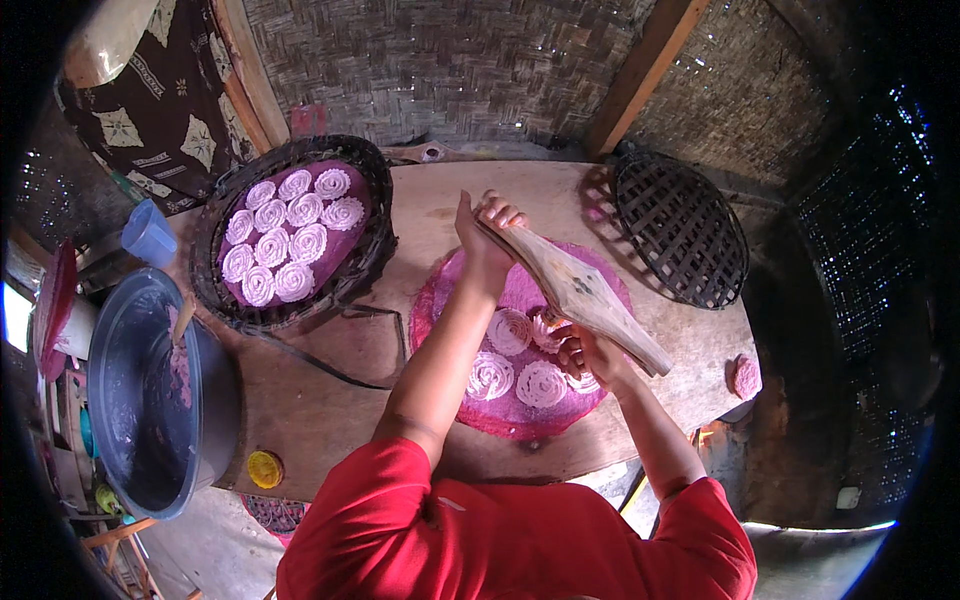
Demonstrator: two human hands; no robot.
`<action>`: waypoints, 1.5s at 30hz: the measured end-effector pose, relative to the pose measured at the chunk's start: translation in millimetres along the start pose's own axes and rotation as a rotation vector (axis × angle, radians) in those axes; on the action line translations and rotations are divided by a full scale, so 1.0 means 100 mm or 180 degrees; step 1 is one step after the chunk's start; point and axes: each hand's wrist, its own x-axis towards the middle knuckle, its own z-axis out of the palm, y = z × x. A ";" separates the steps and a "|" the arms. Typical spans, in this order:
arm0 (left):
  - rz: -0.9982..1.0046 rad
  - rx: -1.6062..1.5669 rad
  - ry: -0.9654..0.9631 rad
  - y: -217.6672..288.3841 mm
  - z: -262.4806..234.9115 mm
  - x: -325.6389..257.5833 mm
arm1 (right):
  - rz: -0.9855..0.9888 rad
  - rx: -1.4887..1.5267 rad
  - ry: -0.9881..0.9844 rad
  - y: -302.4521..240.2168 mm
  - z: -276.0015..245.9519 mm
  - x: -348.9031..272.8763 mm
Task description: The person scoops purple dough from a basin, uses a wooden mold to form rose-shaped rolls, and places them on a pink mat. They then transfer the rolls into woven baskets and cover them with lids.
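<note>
A long wooden press (570, 282), wide in the middle and narrow at its ends, slants over the round pink mat (455, 290). My left hand (490, 240) is closed round its upper end, fingers over the top edge. Beneath the lower half, my right hand (590, 358) has its fingers curled beside a pale pink rosette (545, 332); what they grip is hidden under the wood. Several pale pink swirled rosettes, one (541, 384) at the near side and another (490, 376) left of it, lie on the mat.
At the left, a dark woven basket (207, 277) carries several rosettes on a pink mat. Nearby are a large grey tub (215, 420) with a stick in it, a blue cup (150, 233) and a yellow lid (265, 469). A black lattice basket (680, 230) and a pink lump (745, 377) lie right.
</note>
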 end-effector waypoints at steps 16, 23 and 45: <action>0.0154 0.2605 -0.0846 0.11 1.36 -0.37 | -0.1126 -0.1312 -0.0181 -0.97 0.04 -1.03; -0.0473 0.7233 -0.1735 -0.35 1.03 -2.21 | -0.1167 -0.1924 -0.0431 -0.54 0.43 -1.41; -0.2639 0.7586 0.0167 0.64 3.00 -3.17 | -0.4569 -0.1363 -0.1298 -1.98 3.14 -1.24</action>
